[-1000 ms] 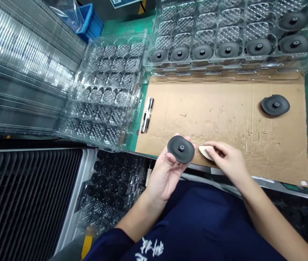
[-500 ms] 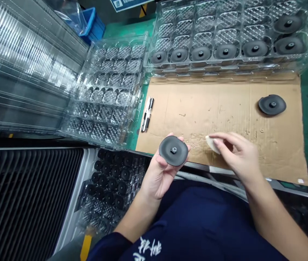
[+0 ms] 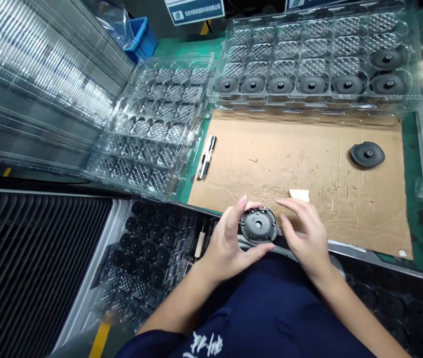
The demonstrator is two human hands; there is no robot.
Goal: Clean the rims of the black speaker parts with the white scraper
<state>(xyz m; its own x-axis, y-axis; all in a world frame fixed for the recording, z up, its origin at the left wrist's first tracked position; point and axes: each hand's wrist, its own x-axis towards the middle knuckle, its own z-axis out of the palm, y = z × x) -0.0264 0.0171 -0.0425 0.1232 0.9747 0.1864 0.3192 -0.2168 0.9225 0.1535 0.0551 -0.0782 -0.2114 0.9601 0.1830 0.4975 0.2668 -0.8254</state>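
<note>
At the near edge of the cardboard (image 3: 308, 164), the left hand (image 3: 229, 243) and right hand (image 3: 306, 233) clasp a round black disc (image 3: 259, 225) between their fingers, its ribbed underside facing up; being round, it has no long axis. It looks like matte moulded plastic. A pale pad (image 3: 299, 195) lies just beyond, another disc (image 3: 368, 153) far right, clear trays (image 3: 319, 35) behind.

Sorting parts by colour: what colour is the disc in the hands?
Dark grey, nearly black round plastic disc, seen in the head view.
</note>
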